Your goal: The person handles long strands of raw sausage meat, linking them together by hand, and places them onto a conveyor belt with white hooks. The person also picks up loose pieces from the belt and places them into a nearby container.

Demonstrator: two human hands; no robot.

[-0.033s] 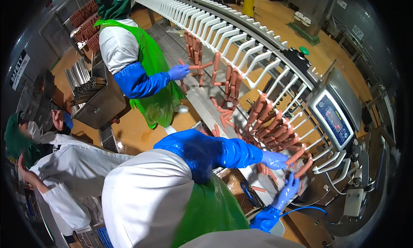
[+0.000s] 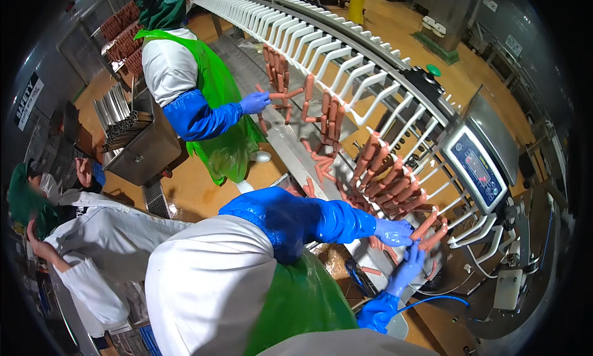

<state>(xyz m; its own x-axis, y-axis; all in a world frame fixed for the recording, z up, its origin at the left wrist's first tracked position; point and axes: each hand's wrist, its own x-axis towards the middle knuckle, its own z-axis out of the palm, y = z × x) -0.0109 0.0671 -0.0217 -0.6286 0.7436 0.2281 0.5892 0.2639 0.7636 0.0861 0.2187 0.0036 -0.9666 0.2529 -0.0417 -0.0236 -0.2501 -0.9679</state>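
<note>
Head view. Left hand (image 2: 394,231), blue-gloved: fingers closed narrow around hanging sausage links (image 2: 426,225) on the white hook conveyor (image 2: 346,59). Right hand (image 2: 407,269), blue-gloved: raised just below the left, fingers spread wide, tips touching the lowest links. Further sausage strings (image 2: 383,170) hang crowded along the hooks, little gap between them. Control panel (image 2: 479,170) just right of the hands, close to the rail's edge. Co-worker's gloved hand (image 2: 254,101) grips links further up the line. Orange floor (image 2: 191,183) open between the workers.
</note>
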